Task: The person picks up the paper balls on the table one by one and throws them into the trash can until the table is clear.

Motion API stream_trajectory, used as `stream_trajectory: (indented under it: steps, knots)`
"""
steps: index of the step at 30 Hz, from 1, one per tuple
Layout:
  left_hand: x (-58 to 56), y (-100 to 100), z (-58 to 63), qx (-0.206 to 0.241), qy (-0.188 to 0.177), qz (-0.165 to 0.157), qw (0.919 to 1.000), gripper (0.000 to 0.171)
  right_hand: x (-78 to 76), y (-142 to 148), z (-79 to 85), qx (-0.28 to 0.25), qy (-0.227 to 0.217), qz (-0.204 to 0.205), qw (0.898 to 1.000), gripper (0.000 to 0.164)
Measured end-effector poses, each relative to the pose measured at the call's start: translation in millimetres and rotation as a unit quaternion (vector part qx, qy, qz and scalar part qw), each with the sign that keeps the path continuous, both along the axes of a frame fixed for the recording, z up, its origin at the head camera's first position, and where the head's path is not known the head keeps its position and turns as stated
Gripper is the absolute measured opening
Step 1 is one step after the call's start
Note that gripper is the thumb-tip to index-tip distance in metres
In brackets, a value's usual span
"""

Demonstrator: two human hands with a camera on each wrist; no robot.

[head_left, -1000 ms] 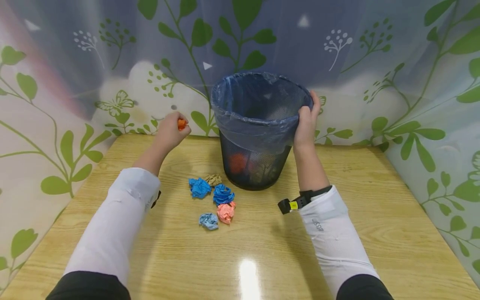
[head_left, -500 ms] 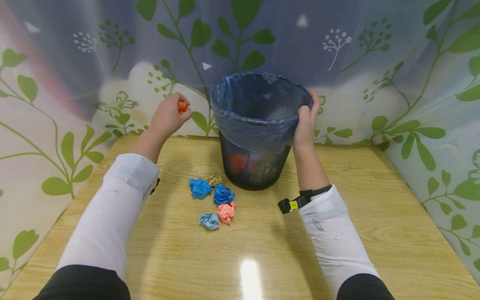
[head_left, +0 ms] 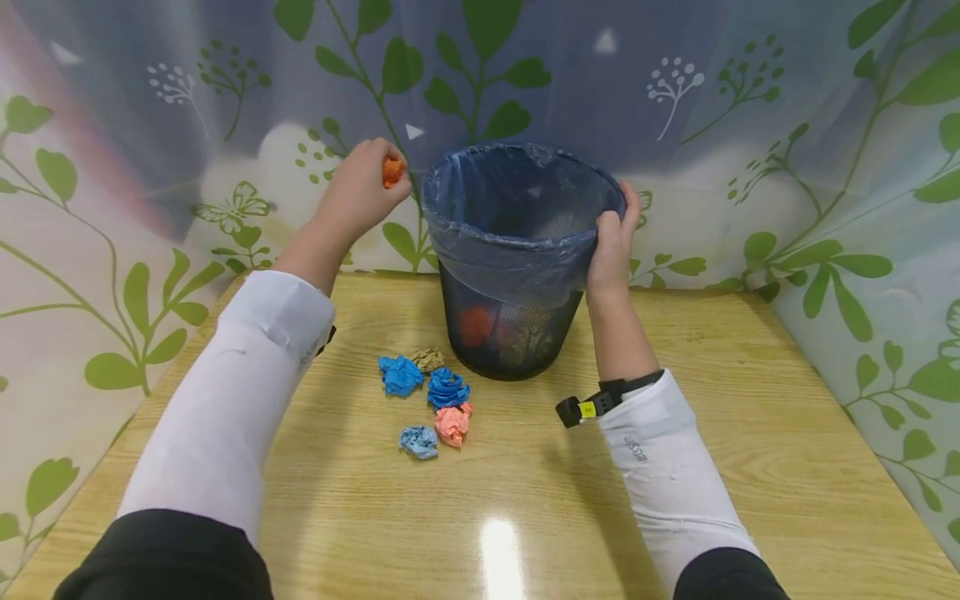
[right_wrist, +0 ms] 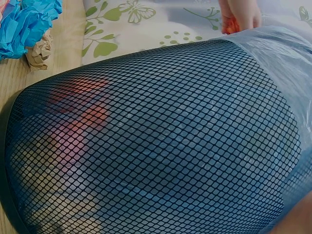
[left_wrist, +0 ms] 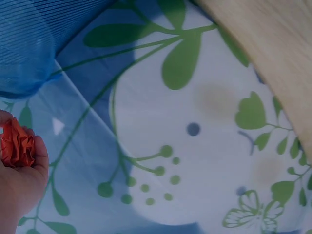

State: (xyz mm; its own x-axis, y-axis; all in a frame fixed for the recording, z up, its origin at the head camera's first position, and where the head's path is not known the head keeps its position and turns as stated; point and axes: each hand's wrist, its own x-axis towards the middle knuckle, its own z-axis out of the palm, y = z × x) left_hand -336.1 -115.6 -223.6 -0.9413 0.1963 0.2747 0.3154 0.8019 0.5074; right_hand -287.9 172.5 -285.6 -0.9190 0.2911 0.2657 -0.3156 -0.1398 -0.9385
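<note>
A crumpled orange paper ball (head_left: 392, 172) is pinched in my left hand (head_left: 367, 185), which is raised just left of the bin's rim. The left wrist view shows the same orange paper (left_wrist: 17, 145) between thumb and fingers. My right hand (head_left: 613, 246) grips the right rim of the black mesh wastebasket (head_left: 502, 333), thumb over the edge. A translucent blue bin liner (head_left: 510, 271) is folded over that rim. Through the mesh, orange, pink and yellowish crumpled paper (right_wrist: 78, 131) shows at the bottom.
Several paper balls lie on the wooden table (head_left: 675, 483) in front of the bin: a blue one (head_left: 400, 376), a darker blue one (head_left: 447, 389), a tan one (head_left: 427, 359), a pink one (head_left: 452, 426) and a grey-blue one (head_left: 417, 442). Behind hangs a leaf-patterned curtain (head_left: 300, 208).
My left hand has risen with the orange paper ball and come rightward, closer to the bin's rim. The right hand, the bin and the balls on the table stay put.
</note>
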Motion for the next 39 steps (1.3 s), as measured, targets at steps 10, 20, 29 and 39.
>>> stream_trajectory:
  steps: [10,20,29,39]
  knots:
    - [0.8,29,16.1,-0.005,-0.009,-0.021,0.9997,0.036,0.9,0,-0.7,-0.008,0.010,0.009,1.000,0.064]
    - [3.5,62,22.4,-0.022,-0.013,-0.076,0.9968,0.034,0.1,0,-1.6,-0.001,0.004,0.007,1.000,0.062]
    - [1.6,79,21.3,-0.063,-0.032,-0.131,0.9888,0.033,-0.2,1,-1.6,-0.011,0.017,0.014,1.000,0.063]
    - [2.3,87,22.7,-0.120,-0.046,-0.178,0.9755,0.050,-0.8,2,-2.1,-0.012,0.023,0.012,1.000,0.063]
